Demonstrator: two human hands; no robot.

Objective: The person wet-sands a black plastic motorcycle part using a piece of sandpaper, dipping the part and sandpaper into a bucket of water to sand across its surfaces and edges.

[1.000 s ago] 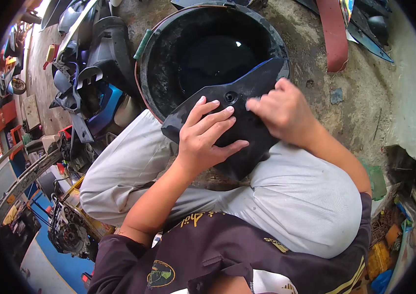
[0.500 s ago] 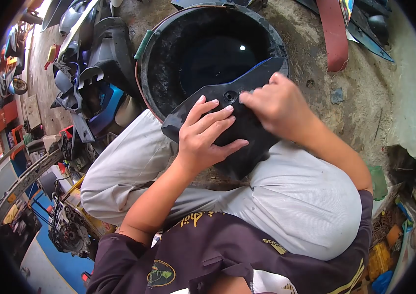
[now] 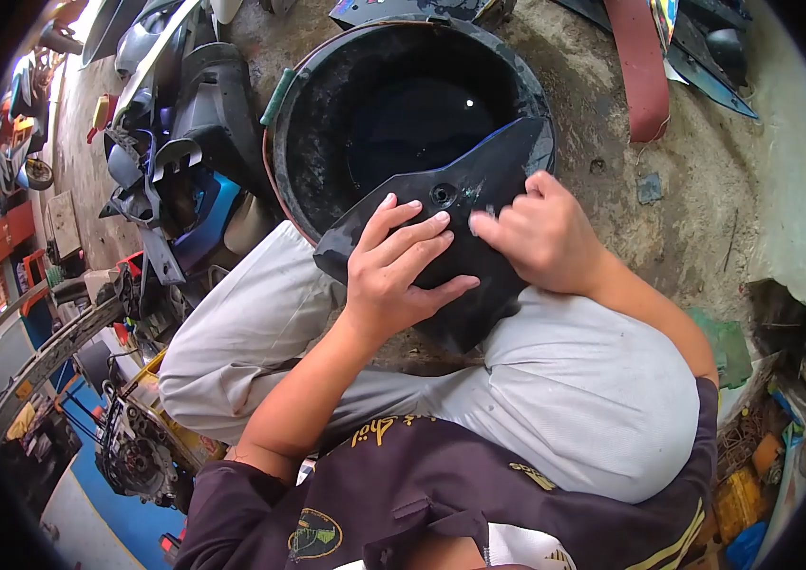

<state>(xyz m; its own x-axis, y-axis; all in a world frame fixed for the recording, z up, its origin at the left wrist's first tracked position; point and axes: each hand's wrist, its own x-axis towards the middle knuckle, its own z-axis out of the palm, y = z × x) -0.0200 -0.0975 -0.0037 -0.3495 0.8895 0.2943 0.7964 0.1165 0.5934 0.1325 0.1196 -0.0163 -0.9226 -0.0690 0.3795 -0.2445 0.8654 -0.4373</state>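
Observation:
A black plastic panel (image 3: 493,185) with a round hole and pale flecks beside the hole leans on the rim of a large black bucket (image 3: 281,142). Dark liquid lies in the bucket. My left hand (image 3: 398,261) rests on the panel with its fingers stretched out and spread. To the right of the hole, my right hand (image 3: 550,233) is closed over the panel, thumb and fingers pressed together. Whatever is in that grip is hidden, and the fingertips are slightly blurred.
On the left lie dark plastic vehicle panels (image 3: 208,104), one with a blue part. An engine (image 3: 142,456) stands at the lower left. A red strip (image 3: 638,76) and more panels lie at the upper right. The bucket has a green handle grip (image 3: 277,97).
My right hand has moved down and slightly towards me across the panel, uncovering the pale flecks near the hole. My left hand stays in place on the panel.

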